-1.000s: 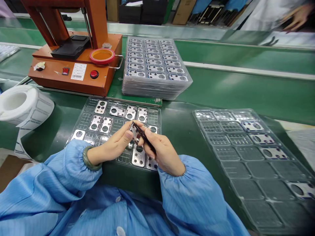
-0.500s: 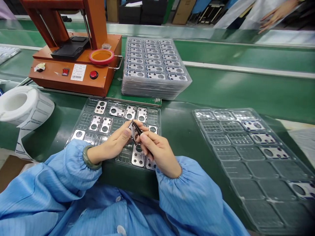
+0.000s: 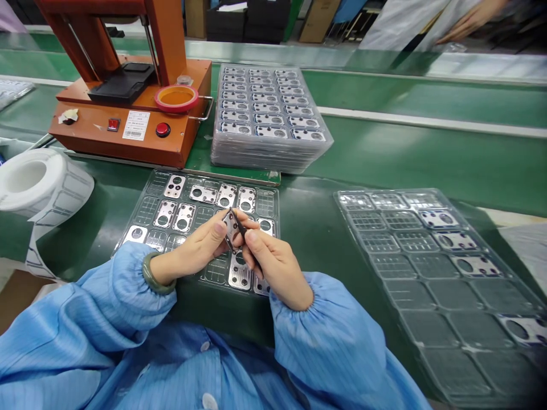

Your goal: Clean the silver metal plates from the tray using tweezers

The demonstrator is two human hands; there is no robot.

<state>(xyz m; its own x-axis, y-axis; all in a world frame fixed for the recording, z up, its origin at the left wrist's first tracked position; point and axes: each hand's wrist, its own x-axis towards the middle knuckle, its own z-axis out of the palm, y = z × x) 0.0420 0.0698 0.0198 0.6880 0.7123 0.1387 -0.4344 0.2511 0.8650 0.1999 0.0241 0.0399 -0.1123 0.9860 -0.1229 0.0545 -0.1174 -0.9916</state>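
One white roll of labels (image 3: 45,179) sat at far left. Next, above a clear plastic compartmented tray (image 3: 146,209), the left hand (image 3: 194,250) pinched a tilted, thin silver metal plate with holes (image 3: 231,226). One slim black tool (image 3: 240,229), gripped by the right hand (image 3: 280,265), met its edge. Rightmost lay another clear tray (image 3: 440,295), holding four silver plates (image 3: 459,241).

We've got a metal plate (image 3: 230,229) tilted in our left hand (image 3: 200,248), and our right hand (image 3: 277,263) grips a black tool (image 3: 240,224) right at its edge! Below, a clear tray (image 3: 147,210) carries more plates (image 3: 239,276); a second tray (image 3: 436,293) lies to the right. Ahead, an orange machine (image 3: 160,149) stands beside a stack of trays (image 3: 265,154).
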